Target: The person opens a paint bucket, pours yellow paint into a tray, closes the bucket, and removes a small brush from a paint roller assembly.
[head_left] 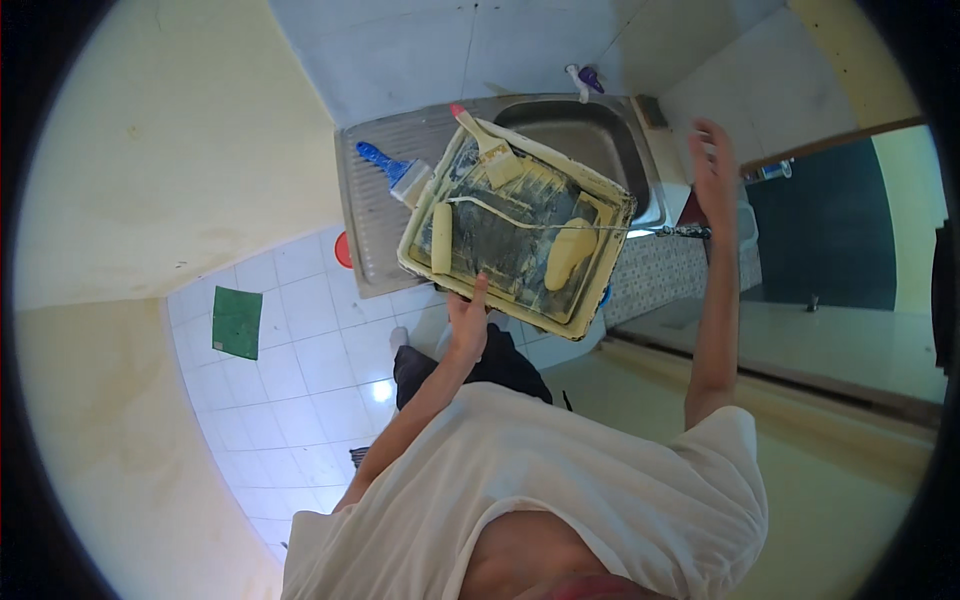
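While the left hand (466,322) is gripping the near edge of a paint tray (600,262), its fingers are curling under the rim and the thumb is pressing on top, so the tray is being held over the steel sink unit (372,215). Rectangular and cream-rimmed, the tray is looking like hard plastic, its dark bed smeared with pale dried paint. Its long axis is running from near left to far right, tilted against the sink's edges, with one corner hanging over the basin (590,135).

Inside it, a small roller (441,238) is lying at the left end, its bent wire handle (520,222) stretching rightward across the tray and past the rim. A second roller sleeve (568,252), soft and cream-coloured, is lying nearer the right end. A flat brush (488,145) is resting on the far rim, its red-tipped handle pointing far left. Just beside the tray, a blue-handled brush (392,170) is lying on the ribbed drainboard.

The right hand (714,160) is hovering open to the right of the basin, fingers spread, probably holding nothing.
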`<state>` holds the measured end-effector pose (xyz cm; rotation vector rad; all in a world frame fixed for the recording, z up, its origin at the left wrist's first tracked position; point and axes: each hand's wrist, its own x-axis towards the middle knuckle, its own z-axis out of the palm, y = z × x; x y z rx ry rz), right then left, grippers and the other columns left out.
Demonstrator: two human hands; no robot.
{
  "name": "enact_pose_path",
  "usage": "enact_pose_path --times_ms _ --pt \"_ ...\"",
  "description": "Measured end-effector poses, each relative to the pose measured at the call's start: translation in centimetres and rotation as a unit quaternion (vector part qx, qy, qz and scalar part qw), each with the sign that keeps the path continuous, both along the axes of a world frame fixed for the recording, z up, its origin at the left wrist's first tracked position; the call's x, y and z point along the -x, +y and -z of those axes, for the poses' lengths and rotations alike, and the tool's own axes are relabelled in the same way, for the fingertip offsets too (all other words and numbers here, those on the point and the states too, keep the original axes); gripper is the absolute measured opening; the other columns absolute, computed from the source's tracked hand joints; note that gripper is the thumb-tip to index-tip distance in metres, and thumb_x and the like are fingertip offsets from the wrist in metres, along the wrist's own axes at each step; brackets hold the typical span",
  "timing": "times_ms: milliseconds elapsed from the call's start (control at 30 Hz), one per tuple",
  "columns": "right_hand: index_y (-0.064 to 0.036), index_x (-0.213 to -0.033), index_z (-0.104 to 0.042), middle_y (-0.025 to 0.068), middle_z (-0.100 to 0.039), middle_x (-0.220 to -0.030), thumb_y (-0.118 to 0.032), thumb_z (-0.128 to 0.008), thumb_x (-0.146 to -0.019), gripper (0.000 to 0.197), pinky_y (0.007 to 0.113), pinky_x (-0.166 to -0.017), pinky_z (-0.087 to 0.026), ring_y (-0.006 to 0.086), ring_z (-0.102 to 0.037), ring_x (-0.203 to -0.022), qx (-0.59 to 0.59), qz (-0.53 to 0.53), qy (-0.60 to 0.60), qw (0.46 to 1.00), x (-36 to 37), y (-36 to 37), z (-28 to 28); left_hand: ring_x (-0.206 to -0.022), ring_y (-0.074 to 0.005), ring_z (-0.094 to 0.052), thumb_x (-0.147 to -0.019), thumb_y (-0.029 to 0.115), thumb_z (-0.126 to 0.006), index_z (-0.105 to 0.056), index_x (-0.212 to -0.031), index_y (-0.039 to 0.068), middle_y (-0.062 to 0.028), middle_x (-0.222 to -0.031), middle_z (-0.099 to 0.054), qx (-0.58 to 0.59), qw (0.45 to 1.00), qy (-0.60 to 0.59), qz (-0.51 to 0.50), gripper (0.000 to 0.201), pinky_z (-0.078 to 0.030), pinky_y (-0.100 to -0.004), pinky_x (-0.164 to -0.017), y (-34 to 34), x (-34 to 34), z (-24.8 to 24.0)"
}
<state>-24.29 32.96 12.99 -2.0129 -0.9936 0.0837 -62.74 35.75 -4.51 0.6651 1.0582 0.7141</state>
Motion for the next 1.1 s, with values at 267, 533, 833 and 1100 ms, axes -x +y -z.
enact_pose_path --times_ms 267,533,833,1100 --pt "-0.0010 -0.130 -0.054 0.0233 -0.058 -0.127 -0.034 -0.056 -0.096 0.048 0.047 -0.098 -0.045 0.0402 -0.055 -0.117 0.173 -0.138 -0.192 0.956 2.4 5.7 6.7 -0.097 -0.0167 -0.057 -0.094 0.026 -0.067 -0.045 -0.123 -0.002 -0.0098 -0.116 -0.057 -0.083 0.996 -0.029 0.015 0.045 -0.049 -0.0338 -0.086 -2.9 4.3 3.6" --pt "0.0026 -0.122 -0.054 0.0272 -0.061 -0.115 -0.037 -0.058 -0.094 0.048 0.049 -0.091 -0.048 0.0435 -0.058 -0.109 0.246 -0.099 -0.155 0.952 9.0 8.2 4.7 -0.094 -0.0150 -0.056 -0.095 0.023 -0.066 -0.045 -0.122 -0.001 -0.0090 -0.111 -0.057 -0.059 0.995 -0.082 -0.018 0.042 -0.049 -0.0318 -0.081 -4.3 6.4 0.2" --pt "0.0033 -0.117 -0.056 0.0263 -0.064 -0.109 -0.029 -0.061 -0.092 0.041 0.049 -0.087 -0.049 0.0430 -0.061 -0.103 0.223 -0.064 -0.120 0.965 8.8 11.0 4.5 -0.108 -0.0169 -0.052 -0.095 0.021 -0.065 -0.039 -0.133 0.000 -0.0096 -0.123 -0.053 -0.060 0.994 -0.086 0.004 0.051 -0.044 -0.0301 -0.095 1.6 4.6 -1.4" --pt "0.0011 -0.131 -0.051 0.0253 -0.062 -0.117 -0.018 -0.065 -0.091 0.047 0.043 -0.092 -0.047 0.0415 -0.058 -0.112 0.235 -0.122 -0.085 0.961 10.5 6.4 3.8 -0.113 -0.0170 -0.049 -0.095 0.018 -0.066 -0.035 -0.138 0.002 -0.0085 -0.128 -0.050 -0.047 0.998 -0.035 0.025 0.056 -0.042 -0.0304 -0.096 -0.4 6.2 -3.8"
